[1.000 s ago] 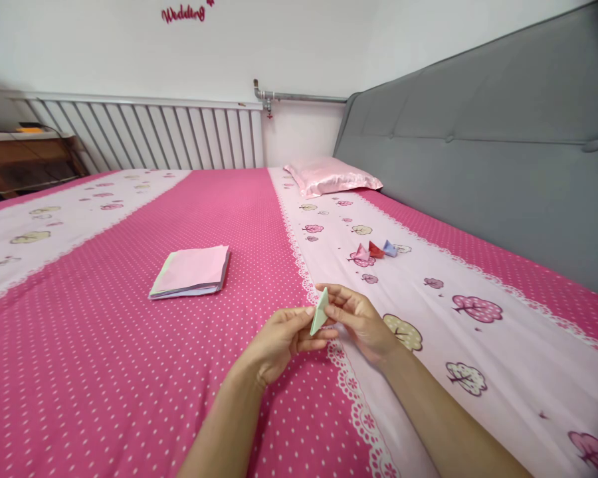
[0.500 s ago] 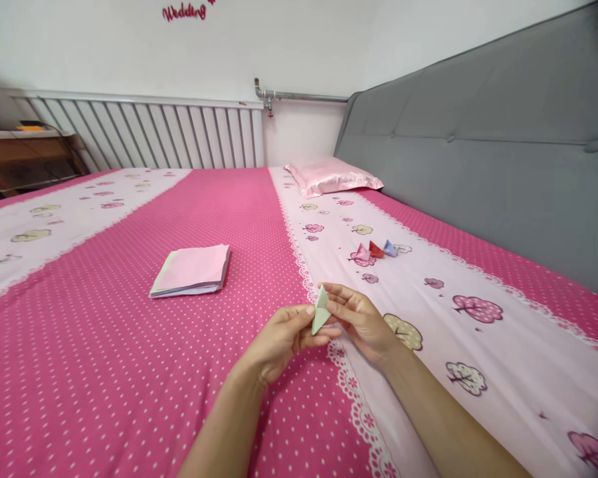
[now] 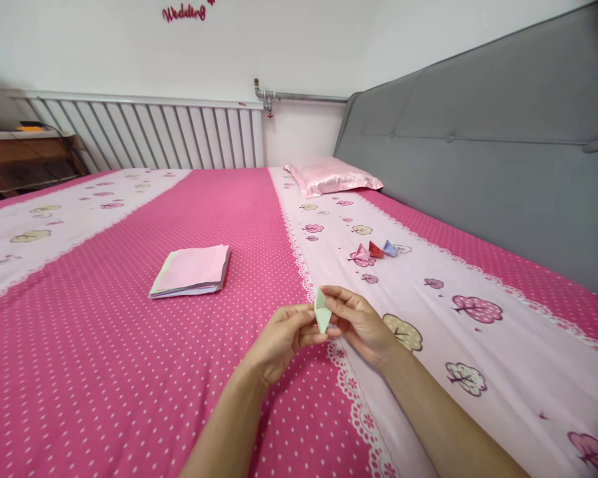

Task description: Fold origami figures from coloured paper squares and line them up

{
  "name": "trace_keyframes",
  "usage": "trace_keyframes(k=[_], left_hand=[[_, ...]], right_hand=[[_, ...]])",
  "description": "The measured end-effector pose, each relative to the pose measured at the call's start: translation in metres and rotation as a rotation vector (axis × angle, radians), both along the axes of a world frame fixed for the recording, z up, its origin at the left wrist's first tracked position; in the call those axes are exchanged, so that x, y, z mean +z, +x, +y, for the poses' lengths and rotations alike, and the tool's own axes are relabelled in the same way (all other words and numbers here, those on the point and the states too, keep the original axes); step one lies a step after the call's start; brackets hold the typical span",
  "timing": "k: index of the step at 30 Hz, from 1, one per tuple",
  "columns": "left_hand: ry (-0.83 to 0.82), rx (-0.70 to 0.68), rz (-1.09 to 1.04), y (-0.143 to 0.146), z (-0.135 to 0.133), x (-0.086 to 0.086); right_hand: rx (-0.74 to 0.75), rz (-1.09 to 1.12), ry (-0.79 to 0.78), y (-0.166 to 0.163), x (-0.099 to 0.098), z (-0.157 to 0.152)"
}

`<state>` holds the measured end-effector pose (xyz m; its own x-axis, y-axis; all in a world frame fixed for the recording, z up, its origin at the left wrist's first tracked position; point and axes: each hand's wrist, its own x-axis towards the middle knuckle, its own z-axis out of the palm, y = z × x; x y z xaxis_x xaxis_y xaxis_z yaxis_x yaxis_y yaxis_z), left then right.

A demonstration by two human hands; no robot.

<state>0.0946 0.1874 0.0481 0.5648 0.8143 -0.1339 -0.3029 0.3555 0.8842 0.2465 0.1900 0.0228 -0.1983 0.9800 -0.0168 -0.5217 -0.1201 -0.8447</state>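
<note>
A small folded piece of pale green paper [image 3: 321, 310] is pinched between both my hands, just above the pink bedspread [image 3: 104, 345]. My left hand [image 3: 282, 340] grips its lower edge with thumb and fingers closed. My right hand [image 3: 359, 323] holds its right side, fingers curled round it. A stack of square coloured paper sheets [image 3: 192, 270], pink on top, lies on the bed to the left beyond my hands. Three small folded paper shapes [image 3: 375, 251], pink, red and lilac, sit in a row further off to the right.
A pink satin pillow [image 3: 330, 176] lies at the far end by the grey padded headboard [image 3: 488, 153]. A white slatted radiator cover [image 3: 144, 133] runs along the back wall. A wooden desk [image 3: 24, 159] stands far left.
The green paper has been turned and pressed in my fingers, so it looks wider and shorter than before. Both hands stayed in the same place.
</note>
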Motion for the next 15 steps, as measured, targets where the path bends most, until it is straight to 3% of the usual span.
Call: trace_keyframes(k=[6, 15], left_hand=[[0.013, 0.023, -0.018, -0.0003, 0.0002, -0.0001], [0.058, -0.013, 0.015, -0.0010, 0.0003, -0.0007]], right_hand=[[-0.039, -0.010, 0.065, -0.0021, 0.0000, -0.0003], [0.016, 0.031, 0.076, -0.0012, -0.0015, -0.0008]])
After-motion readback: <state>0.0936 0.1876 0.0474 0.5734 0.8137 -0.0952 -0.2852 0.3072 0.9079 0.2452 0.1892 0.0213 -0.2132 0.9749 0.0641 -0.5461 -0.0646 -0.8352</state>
